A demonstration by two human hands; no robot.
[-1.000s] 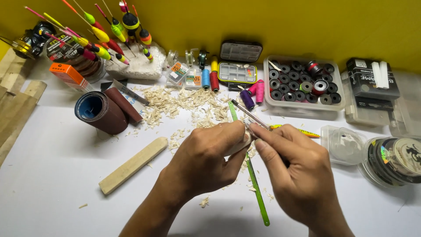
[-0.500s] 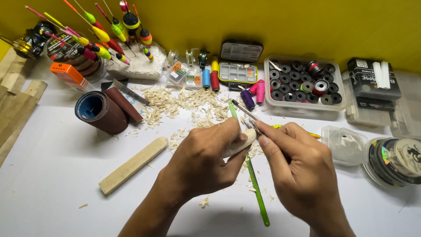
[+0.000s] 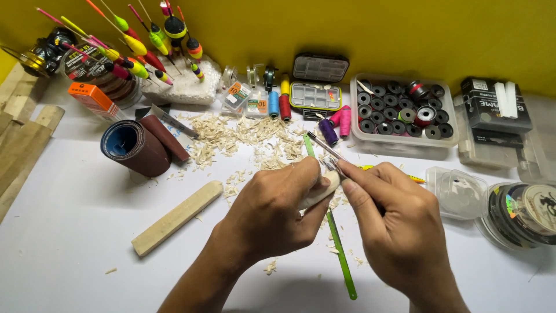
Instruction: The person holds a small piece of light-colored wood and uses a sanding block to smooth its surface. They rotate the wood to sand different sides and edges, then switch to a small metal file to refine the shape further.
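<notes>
1. The left hand [image 3: 272, 211] is closing around a small pale piece of wood [image 3: 321, 188], gripping it just above the white worktop [image 3: 75, 232], near the middle of the view.
2. The right hand [image 3: 397, 223] is pinching a thin metal knife [image 3: 324, 146] between its fingers, with the blade meeting the tip of the piece of wood.
3. A green ruler [image 3: 339, 249] is lying flat under both hands, running away from the person.
4. Wood shavings [image 3: 243, 136] are lying scattered across the worktop beyond the hands, some of them beside the ruler.
5. A longer wooden stick [image 3: 176, 217] is resting at a slant to the left of the left hand, apart from it.
6. A roll of sandpaper [image 3: 136, 148] is lying farther left, near the shavings.
7. Colourful fishing floats [image 3: 136, 43] are standing in a white foam block [image 3: 185, 87] at the back left.
8. A clear tray of spools [image 3: 402, 113] is sitting at the back right, with a small compartment box [image 3: 315, 95] beside it.
9. A yellow wall [image 3: 359, 29] is rising directly behind the worktop.
</notes>
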